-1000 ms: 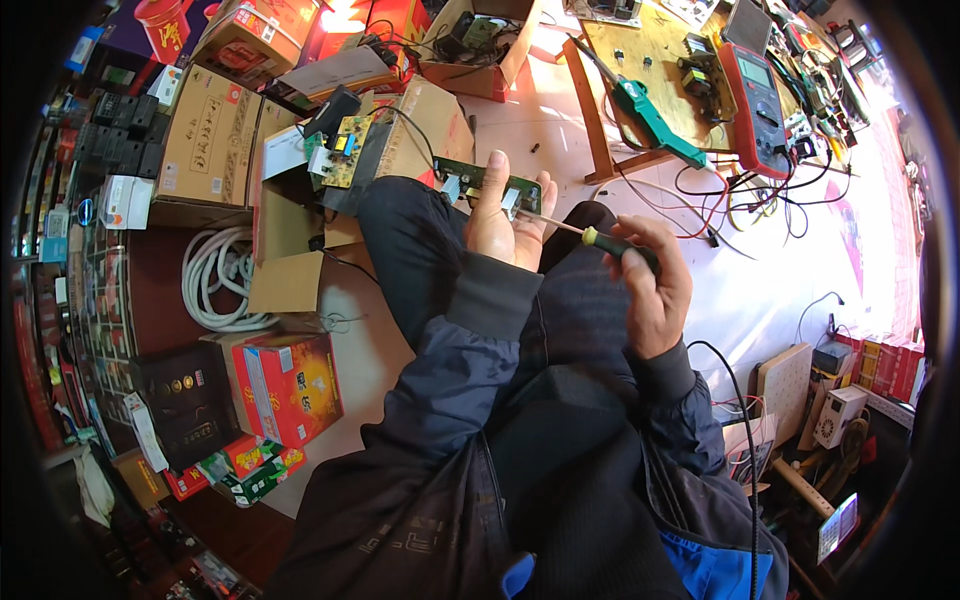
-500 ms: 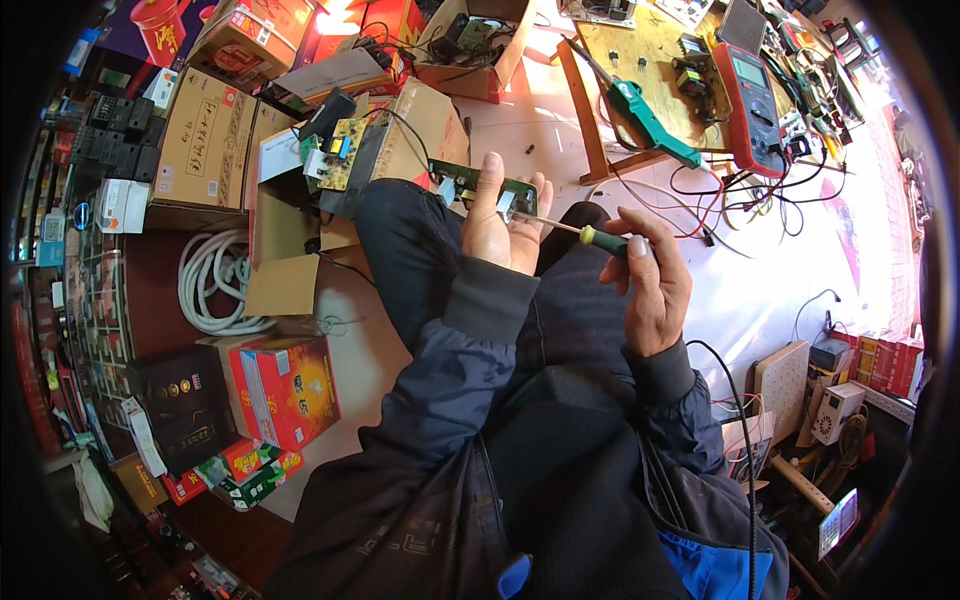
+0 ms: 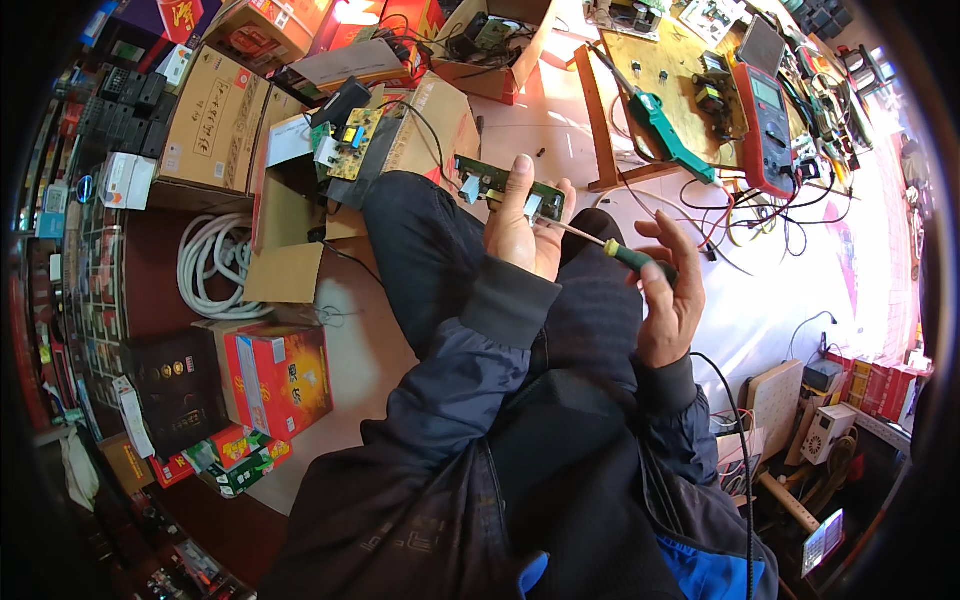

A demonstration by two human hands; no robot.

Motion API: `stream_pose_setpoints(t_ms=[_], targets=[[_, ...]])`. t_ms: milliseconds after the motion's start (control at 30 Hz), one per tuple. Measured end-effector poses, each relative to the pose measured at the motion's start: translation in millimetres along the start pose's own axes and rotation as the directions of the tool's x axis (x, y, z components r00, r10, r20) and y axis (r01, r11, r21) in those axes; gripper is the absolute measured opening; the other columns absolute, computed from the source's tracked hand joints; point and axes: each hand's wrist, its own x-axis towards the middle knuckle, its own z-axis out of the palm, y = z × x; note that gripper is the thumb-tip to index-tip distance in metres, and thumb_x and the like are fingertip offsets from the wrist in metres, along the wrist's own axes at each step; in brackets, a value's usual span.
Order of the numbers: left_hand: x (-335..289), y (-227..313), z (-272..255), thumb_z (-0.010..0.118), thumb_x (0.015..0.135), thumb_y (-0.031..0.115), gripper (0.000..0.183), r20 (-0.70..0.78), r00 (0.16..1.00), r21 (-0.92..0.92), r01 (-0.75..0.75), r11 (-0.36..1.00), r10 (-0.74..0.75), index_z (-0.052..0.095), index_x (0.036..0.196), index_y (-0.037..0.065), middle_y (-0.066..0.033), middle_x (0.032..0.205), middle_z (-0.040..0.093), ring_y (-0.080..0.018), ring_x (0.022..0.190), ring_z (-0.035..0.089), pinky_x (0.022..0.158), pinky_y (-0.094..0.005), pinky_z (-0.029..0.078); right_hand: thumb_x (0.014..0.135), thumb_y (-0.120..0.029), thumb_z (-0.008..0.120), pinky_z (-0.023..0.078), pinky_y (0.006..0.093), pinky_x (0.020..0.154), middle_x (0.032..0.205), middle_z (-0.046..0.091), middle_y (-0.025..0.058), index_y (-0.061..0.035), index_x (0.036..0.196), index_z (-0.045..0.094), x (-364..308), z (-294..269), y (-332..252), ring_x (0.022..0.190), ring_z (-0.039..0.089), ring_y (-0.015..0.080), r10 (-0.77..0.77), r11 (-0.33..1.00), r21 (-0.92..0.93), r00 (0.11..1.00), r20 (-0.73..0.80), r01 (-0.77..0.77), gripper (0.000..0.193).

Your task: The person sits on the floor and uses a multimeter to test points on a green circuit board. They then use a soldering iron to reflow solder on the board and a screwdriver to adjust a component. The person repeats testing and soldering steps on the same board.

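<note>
Above my knees, my left hand [image 3: 524, 232] grips a narrow green circuit board [image 3: 545, 197] between the thumb on top and the fingers beneath. Pale metal pieces stand on the board on both sides of my thumb. My right hand [image 3: 672, 305] holds a screwdriver [image 3: 630, 256] by its green handle with a yellow collar, its index finger lifted away. The screwdriver's shaft points left, and its tip meets the right part of the board by my left fingers. Exactly what the tip touches is too small to make out.
A yellow-topped wooden table [image 3: 640, 55] at the far right carries a red multimeter [image 3: 768, 130] and a green soldering tool [image 3: 668, 135] with loose leads. Another circuit board [image 3: 355, 143] rests on an open cardboard box [image 3: 285, 215] to the left. A coiled white hose [image 3: 215, 262] lies beside it.
Both hands, with the board and screwdriver, appear slightly farther right, as does much of the surrounding scene. My right fingers have shifted a little on the handle. The grips stay the same.
</note>
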Motion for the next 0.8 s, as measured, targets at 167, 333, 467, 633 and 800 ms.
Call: stream_pose_setpoints(t_ms=[167,333,467,633,800], targets=[[2,2,-2,0.084,0.09,0.029,0.032,0.008,1.0,-0.017,-0.004,1.0,0.004,0.061,0.097,0.009,-0.0071,0.084,0.065,-0.0255,0.086,0.069,0.095,-0.0461,0.06,0.1,-0.011,0.055,0.051,0.025,0.077,0.131,0.062,0.0129,-0.0021,0.144,0.053,-1,2,-5,0.094,0.063,0.0124,-0.04,0.995,-0.094,0.999,0.029,0.042,0.045],[2,3,-1,0.083,0.09,0.029,0.031,0.006,1.0,-0.024,-0.005,1.0,0.005,0.061,0.097,0.009,-0.007,0.084,0.065,-0.0256,0.086,0.069,0.095,-0.0459,0.06,0.097,-0.008,0.06,0.053,0.0291,0.084,0.128,0.061,0.0122,0.0002,0.139,0.057,1,2,-9,0.099,0.062,0.0165,0.158,0.983,0.095,0.987,-0.002,-0.157,0.042],[3,3,-2,0.083,0.091,0.029,0.031,0.0,1.0,-0.026,-0.001,1.0,0.001,0.061,0.097,0.009,-0.0069,0.084,0.065,-0.0257,0.086,0.069,0.095,-0.0458,0.06,0.099,-0.006,0.056,0.054,0.0277,0.081,0.128,0.06,0.013,0.0009,0.138,0.057,5,2,-9,0.101,0.064,0.0159,-0.18,0.963,-0.193,0.982,0.047,0.186,0.04],[5,3,-5,0.084,0.09,0.03,0.032,-0.011,1.0,-0.031,0.004,1.0,-0.004,0.061,0.098,0.009,-0.0067,0.084,0.065,-0.0257,0.086,0.069,0.096,-0.046,0.059,0.094,-0.005,0.06,0.052,0.0303,0.093,0.13,0.059,0.0133,0.0016,0.136,0.058,7,-1,-10,0.104,0.064,0.0187,0.149,0.988,0.023,0.986,0.08,-0.151,0.043],[5,2,-5,0.084,0.09,0.03,0.032,-0.019,1.0,-0.022,0.011,1.0,-0.012,0.061,0.099,0.01,-0.0066,0.085,0.065,-0.0255,0.088,0.069,0.097,-0.0458,0.058,0.095,-0.007,0.06,0.053,0.0293,0.085,0.121,0.064,0.0112,0.001,0.136,0.059,9,1,-10,0.097,0.065,0.0173,-0.104,0.993,-0.039,0.989,0.105,0.109,0.042]])
